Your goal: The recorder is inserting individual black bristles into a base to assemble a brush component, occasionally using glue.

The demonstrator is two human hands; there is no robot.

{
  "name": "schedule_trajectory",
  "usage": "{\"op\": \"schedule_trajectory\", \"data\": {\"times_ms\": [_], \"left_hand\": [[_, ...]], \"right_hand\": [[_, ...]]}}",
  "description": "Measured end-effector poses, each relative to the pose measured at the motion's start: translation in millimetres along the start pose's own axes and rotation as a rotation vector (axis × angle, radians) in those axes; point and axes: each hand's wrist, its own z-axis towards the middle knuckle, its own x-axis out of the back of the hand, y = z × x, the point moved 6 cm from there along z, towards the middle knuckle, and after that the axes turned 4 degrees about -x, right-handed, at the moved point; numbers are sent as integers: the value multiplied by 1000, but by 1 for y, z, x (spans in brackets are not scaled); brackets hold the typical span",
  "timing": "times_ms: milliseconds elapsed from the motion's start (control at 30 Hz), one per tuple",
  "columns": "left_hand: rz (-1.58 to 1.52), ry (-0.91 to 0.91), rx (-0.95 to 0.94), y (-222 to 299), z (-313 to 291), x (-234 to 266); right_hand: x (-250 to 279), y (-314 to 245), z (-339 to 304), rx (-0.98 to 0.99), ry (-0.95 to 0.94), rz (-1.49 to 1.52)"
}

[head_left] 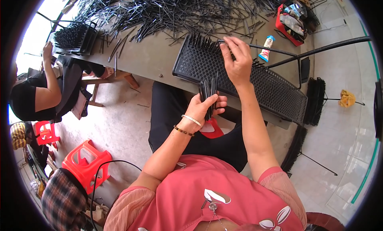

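Note:
My left hand [203, 107] is closed around a bundle of thin black strips [208, 91], their ends pointing up toward the table. In front of me a long black perforated board [275, 87] lies slanted across the table's near edge. Short black bristles [201, 42] stand up in rows along its far side. Over these bristles is my right hand [238, 63], its thumb and fingers drawn together at the far edge of the board. Whatever is between those fingertips is too small to make out.
A big heap of loose black strips [171, 11] covers the far part of the table [137, 57]. Right of the board lie a small wrapped packet [266, 48] and a red tray [289, 29]. At left a person [44, 87] sits by another bristled board [72, 37]. Red stools [85, 161] stand on the floor.

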Motion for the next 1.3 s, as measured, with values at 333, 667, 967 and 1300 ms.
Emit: {"op": "schedule_trajectory", "data": {"times_ms": [333,667,967,1300], "left_hand": [[2,-12,-74,6,5,-1],[3,18,17,-10,7,-1],[33,3,11,-8,7,2],[63,54,-1,-10,6,5]], "right_hand": [[-2,16,-60,-1002,-692,766],[10,32,-5,-512,11,443],[5,28,4,-320,56,279],[9,19,1,-153,78,129]]}}
